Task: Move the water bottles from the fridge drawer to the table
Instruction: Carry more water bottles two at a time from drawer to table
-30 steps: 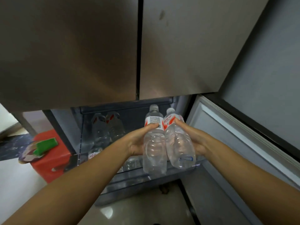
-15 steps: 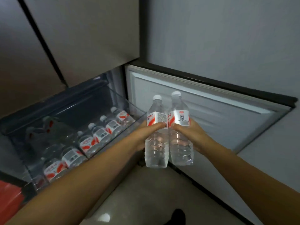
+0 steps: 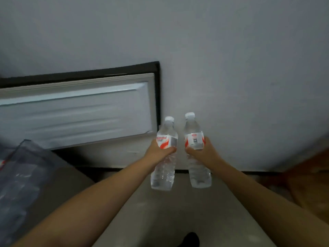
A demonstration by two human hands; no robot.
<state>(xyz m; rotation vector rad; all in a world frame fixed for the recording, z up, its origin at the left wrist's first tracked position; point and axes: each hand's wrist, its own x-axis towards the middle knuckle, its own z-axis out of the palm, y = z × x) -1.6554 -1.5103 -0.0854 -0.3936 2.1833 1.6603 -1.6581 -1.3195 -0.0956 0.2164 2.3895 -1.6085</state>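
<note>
Surroundings first: open fridge door (image 3: 76,111) fills the left, inner liner facing me, dark gasket along its top and right edge. Grey wall (image 3: 231,59) straight ahead. Clear fridge drawer (image 3: 23,172) sits at lower left, contents too blurred to tell. Brownish blurred surface (image 3: 309,186) at the right edge, can't tell what it is. Floor (image 3: 170,211) between my arms is bare apart from a dark shape at the bottom edge.

My left hand (image 3: 157,151) is wrapped round the left bottle (image 3: 164,155), fingers curled tight across it just under the red-white label. My right hand (image 3: 204,151) grips the right bottle (image 3: 196,152) the same way, thumb over the label's lower edge.

Both bottles are upright, white caps on, clear and apparently full, held in mid-air in front of the wall, near each other but apart.
</note>
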